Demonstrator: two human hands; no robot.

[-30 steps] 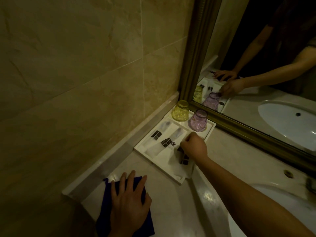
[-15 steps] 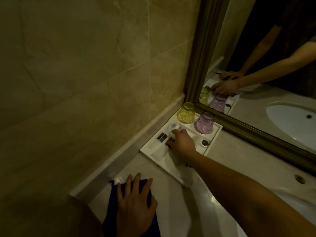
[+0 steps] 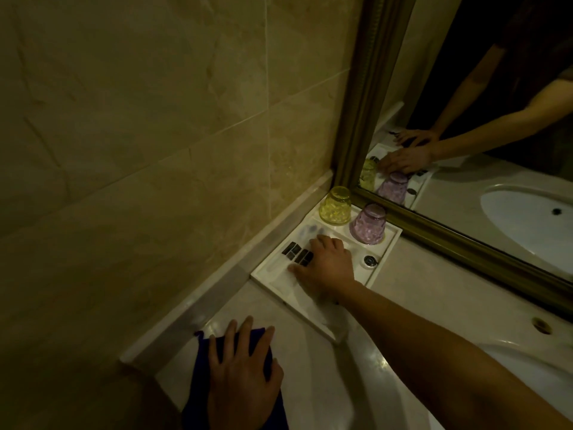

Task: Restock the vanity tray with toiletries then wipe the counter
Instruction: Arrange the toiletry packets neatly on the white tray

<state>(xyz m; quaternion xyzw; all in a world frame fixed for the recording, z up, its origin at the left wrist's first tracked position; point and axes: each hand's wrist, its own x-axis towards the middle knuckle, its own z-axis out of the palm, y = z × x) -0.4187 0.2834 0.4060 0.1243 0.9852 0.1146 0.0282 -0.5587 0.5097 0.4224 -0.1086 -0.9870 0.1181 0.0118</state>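
Meanwhile, right hand point(image 3: 325, 268) lies flat, fingers spread, on white rectangular vanity tray point(image 3: 386, 257), gripping nothing; left hand point(image 3: 242, 380) presses dark blue cloth point(image 3: 203, 352) open-palmed.

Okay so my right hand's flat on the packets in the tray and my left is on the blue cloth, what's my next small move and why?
Probably lift the right hand off the tray. The packets already lie side by side in their compartment, and the palm rests on them rather than gripping one. The left hand is pressed flat on the blue cloth on the counter, ready to wipe.
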